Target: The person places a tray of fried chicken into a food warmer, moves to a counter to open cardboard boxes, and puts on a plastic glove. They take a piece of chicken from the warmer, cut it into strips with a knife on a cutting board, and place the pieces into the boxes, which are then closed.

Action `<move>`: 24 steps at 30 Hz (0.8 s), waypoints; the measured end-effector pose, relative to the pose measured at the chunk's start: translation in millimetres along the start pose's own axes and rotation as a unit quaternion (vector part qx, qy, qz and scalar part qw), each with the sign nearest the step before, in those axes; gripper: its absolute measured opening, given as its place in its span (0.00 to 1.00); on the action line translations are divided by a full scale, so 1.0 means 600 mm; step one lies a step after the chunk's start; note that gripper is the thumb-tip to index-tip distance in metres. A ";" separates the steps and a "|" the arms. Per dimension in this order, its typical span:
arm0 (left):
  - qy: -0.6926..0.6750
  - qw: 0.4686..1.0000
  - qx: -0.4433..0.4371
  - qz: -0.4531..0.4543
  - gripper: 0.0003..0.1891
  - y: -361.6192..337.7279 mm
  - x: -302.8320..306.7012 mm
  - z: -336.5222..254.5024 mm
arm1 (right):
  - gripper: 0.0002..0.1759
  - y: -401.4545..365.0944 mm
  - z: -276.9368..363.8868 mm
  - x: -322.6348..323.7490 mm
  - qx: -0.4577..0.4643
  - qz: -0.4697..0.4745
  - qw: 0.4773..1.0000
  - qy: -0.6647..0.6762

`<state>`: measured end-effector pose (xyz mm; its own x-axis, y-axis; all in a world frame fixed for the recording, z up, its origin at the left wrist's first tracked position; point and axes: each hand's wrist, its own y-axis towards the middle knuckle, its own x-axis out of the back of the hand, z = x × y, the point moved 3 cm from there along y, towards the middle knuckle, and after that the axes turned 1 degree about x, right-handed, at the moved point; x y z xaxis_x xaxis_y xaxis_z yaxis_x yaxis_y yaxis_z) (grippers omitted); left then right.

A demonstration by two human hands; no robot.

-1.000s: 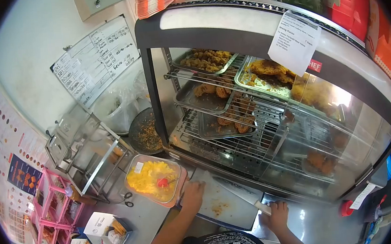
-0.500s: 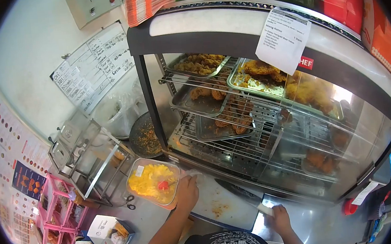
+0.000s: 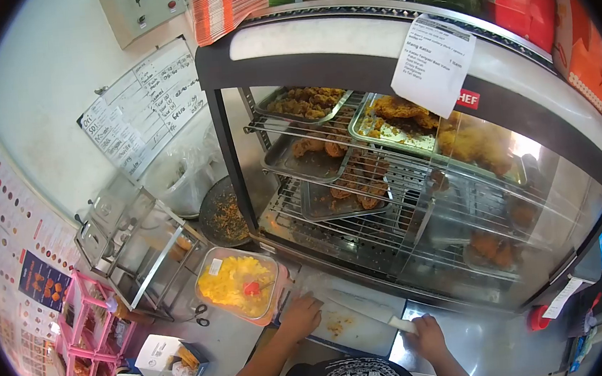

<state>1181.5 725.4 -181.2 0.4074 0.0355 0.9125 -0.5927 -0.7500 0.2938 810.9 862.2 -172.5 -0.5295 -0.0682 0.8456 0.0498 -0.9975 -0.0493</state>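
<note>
My right hand (image 3: 426,336) is closed around the white handle of a knife (image 3: 360,305). Its long blade points up and left over a white cutting board (image 3: 371,334), where a patch of brown crumbs (image 3: 339,324) lies. At the board's left edge is my left hand (image 3: 301,320), its fingers curled together; whatever they may hold is hidden. Just left of that hand stands a clear-lidded container (image 3: 274,270) of yellow food, probably scrambled egg, with a red spot on it.
A heated display case (image 3: 335,246) with trays of fried food stands behind the board. A printed order slip (image 3: 435,65) hangs on it. To the left are a pan (image 3: 223,213), scissors (image 3: 200,316), food boxes (image 3: 169,360) and a pink rack (image 3: 88,332).
My left hand has moved down and right, from beside the egg container to the board's left edge. The knife blade has turned and now looks bright instead of dark, its tip slightly lower.
</note>
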 end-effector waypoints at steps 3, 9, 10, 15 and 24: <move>-0.004 0.995 0.068 -0.068 0.14 -0.008 0.071 -0.017 | 0.27 0.011 0.004 0.003 0.043 -0.058 0.996 -0.045; -0.166 0.914 0.364 -0.067 0.12 -0.215 0.090 -0.045 | 0.21 -0.026 0.018 0.041 0.053 -0.126 0.991 -0.004; -0.194 0.885 0.422 -0.035 0.12 -0.254 0.078 -0.051 | 0.17 -0.036 0.007 0.034 0.075 -0.115 0.990 0.035; -0.294 0.777 0.556 0.040 0.13 -0.287 0.028 -0.058 | 0.29 0.047 0.166 0.175 0.051 -0.271 0.948 0.160; -0.348 0.738 0.578 0.014 0.15 -0.307 0.032 -0.040 | 0.43 0.214 0.334 0.257 0.110 -0.380 0.904 0.164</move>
<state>1281.8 879.9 -211.2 0.9024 -0.0377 0.4292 0.2168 -0.8211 -0.5279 905.1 726.7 58.1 -0.7022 0.5985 0.3856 -0.2864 -0.7333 0.6166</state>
